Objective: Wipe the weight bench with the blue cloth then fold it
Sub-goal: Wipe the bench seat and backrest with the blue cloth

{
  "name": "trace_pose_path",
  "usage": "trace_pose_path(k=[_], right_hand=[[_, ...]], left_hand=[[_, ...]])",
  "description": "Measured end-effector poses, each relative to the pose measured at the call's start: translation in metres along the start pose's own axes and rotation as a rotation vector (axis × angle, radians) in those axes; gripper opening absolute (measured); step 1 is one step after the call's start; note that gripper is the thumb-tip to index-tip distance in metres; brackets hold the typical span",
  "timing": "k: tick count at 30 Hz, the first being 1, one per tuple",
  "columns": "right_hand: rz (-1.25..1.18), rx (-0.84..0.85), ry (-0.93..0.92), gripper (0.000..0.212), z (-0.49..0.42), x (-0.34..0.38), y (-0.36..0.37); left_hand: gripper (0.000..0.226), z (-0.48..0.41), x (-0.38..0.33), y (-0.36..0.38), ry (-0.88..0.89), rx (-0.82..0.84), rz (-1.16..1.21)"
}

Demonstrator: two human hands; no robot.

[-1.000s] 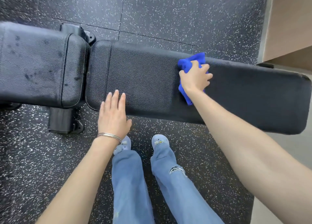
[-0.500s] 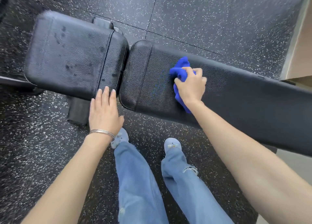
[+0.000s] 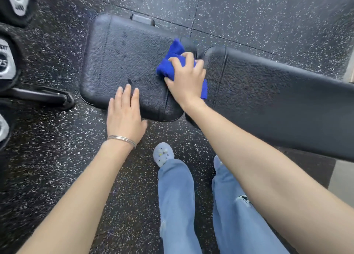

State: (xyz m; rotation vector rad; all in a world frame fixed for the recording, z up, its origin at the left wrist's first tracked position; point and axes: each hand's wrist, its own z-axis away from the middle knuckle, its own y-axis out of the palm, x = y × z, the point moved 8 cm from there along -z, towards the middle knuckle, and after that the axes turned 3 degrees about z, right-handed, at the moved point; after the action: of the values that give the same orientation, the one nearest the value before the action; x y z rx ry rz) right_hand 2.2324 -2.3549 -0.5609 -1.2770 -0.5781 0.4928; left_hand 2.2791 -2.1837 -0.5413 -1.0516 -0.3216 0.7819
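The black padded weight bench lies across the view in two parts: a short seat pad (image 3: 118, 66) on the left, with dark spots on it, and a long back pad (image 3: 277, 100) on the right. My right hand (image 3: 188, 79) presses the bunched blue cloth (image 3: 170, 66) onto the right end of the seat pad, next to the gap between the pads. My left hand (image 3: 124, 112) rests flat, fingers apart, on the near edge of the seat pad and holds nothing.
Dumbbell ends (image 3: 7, 62) and a black bar (image 3: 42, 96) line the left edge. The floor (image 3: 268, 14) is black speckled rubber. My legs in blue jeans and light shoes (image 3: 162, 156) stand just in front of the bench. A pale wall strip shows at the right.
My right hand has slid the blue cloth leftward from the long back pad across the gap onto the seat pad. My left hand has shifted left along the near edge too.
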Motion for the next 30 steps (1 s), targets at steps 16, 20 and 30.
trace_pose_path(k=[16,20,30], right_hand=[[0.140,0.046,-0.172,0.038,-0.067,-0.001,-0.011],[-0.021,0.029,0.086,0.037,-0.078,-0.007,-0.014],[0.183,0.050,-0.769,0.025,0.087,0.088,0.019]], left_hand=[[0.087,-0.017,0.047,-0.015,0.077,0.018,0.018],[0.087,-0.016,0.044,-0.018,0.095,-0.004,0.052],[0.088,-0.004,0.057,-0.015,0.039,-0.005,0.083]])
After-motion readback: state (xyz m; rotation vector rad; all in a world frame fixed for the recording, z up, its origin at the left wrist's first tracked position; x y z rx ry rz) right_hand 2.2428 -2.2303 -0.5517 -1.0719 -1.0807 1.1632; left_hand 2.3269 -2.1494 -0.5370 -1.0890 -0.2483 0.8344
